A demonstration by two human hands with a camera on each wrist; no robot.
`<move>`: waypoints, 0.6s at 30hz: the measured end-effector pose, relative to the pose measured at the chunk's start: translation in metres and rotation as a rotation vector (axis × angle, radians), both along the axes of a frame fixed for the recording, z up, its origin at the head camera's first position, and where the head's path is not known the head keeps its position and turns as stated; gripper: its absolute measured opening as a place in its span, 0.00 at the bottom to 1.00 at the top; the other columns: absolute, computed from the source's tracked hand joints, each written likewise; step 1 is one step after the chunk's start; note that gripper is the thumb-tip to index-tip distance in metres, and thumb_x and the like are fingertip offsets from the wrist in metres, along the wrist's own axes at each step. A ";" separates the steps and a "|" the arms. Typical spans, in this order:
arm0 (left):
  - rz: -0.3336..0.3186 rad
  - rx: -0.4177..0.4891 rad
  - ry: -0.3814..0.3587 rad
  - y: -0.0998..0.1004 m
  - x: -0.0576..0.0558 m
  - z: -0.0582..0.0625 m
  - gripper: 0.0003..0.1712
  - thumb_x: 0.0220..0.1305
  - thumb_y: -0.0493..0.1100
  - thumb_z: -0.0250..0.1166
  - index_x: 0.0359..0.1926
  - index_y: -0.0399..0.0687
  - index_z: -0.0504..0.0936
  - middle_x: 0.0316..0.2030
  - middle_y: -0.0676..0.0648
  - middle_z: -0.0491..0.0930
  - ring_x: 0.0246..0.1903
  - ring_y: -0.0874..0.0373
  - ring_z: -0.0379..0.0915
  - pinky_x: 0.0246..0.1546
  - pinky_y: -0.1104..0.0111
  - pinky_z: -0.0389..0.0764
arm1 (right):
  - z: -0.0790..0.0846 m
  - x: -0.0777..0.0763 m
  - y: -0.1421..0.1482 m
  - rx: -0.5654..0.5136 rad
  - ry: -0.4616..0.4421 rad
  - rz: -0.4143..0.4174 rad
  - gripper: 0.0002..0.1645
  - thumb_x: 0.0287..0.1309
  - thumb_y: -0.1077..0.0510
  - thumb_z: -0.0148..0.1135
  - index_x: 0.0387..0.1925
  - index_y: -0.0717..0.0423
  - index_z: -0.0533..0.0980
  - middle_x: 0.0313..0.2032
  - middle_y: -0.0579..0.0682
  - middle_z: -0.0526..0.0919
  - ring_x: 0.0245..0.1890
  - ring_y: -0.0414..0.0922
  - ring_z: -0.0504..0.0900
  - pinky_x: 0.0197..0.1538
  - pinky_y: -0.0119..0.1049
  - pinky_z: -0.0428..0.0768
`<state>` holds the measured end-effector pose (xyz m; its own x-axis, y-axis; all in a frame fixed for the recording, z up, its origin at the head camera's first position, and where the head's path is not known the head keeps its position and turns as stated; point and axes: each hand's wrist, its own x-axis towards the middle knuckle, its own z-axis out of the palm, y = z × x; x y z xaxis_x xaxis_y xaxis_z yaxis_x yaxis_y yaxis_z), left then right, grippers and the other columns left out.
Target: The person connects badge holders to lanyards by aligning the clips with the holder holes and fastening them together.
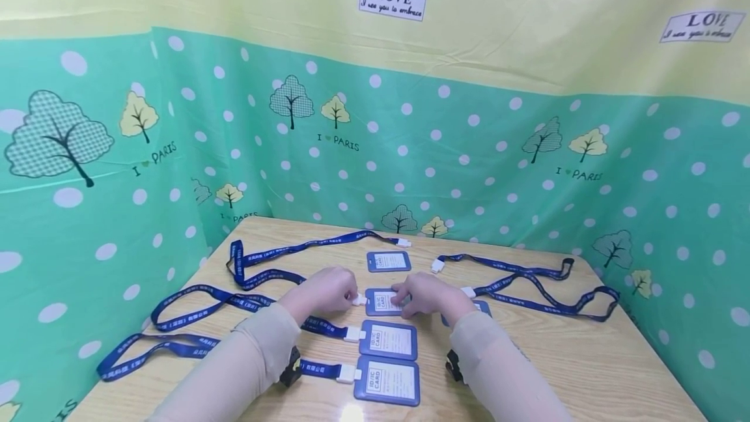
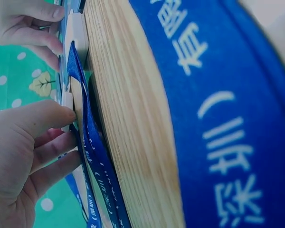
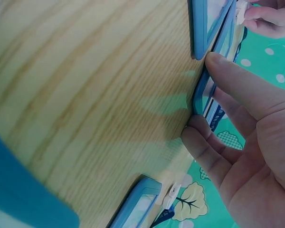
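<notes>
My left hand (image 1: 328,292) pinches the white plastic clip (image 1: 359,301) of a blue lanyard between thumb and fingers, at the left end of a blue ID card holder (image 1: 379,303). The lanyard's strap (image 2: 89,156) trails away below that hand in the left wrist view. On the holder's right side, my right hand (image 1: 428,295) grips it, with the thumb on the near edge and other fingers around the far corner in the right wrist view. The holder lies flat on the table. Whether clip and holder are joined cannot be made out.
Two card holders (image 1: 388,340) (image 1: 387,380) with lanyards lie nearer me, and another (image 1: 389,261) lies farther back. A holder (image 1: 483,307) is partly behind my right wrist. Lanyards (image 1: 539,305) loop at right and a lanyard (image 1: 275,253) at back left. A patterned curtain (image 1: 439,168) surrounds the wooden table (image 1: 586,357).
</notes>
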<state>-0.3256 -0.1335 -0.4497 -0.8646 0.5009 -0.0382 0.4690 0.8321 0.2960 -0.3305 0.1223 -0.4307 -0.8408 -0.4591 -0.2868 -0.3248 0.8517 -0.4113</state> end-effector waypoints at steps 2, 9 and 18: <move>-0.006 -0.004 0.003 0.000 0.000 0.000 0.05 0.62 0.43 0.73 0.38 0.60 0.91 0.37 0.59 0.83 0.39 0.63 0.79 0.50 0.62 0.82 | 0.000 0.000 0.000 0.004 0.002 0.002 0.18 0.54 0.55 0.78 0.46 0.32 0.87 0.65 0.38 0.77 0.67 0.51 0.72 0.65 0.53 0.74; -0.033 0.002 0.005 0.002 0.002 0.004 0.03 0.65 0.44 0.71 0.38 0.57 0.90 0.37 0.58 0.83 0.36 0.65 0.78 0.48 0.64 0.83 | 0.002 0.000 -0.001 0.010 0.004 0.009 0.18 0.54 0.55 0.77 0.47 0.34 0.87 0.65 0.38 0.77 0.68 0.51 0.72 0.66 0.52 0.73; -0.008 0.013 -0.038 0.004 0.003 0.003 0.03 0.66 0.45 0.70 0.37 0.57 0.90 0.36 0.58 0.83 0.34 0.66 0.78 0.46 0.65 0.83 | 0.000 0.000 -0.002 0.030 0.022 0.009 0.15 0.55 0.51 0.77 0.45 0.34 0.88 0.65 0.37 0.77 0.68 0.50 0.71 0.68 0.53 0.70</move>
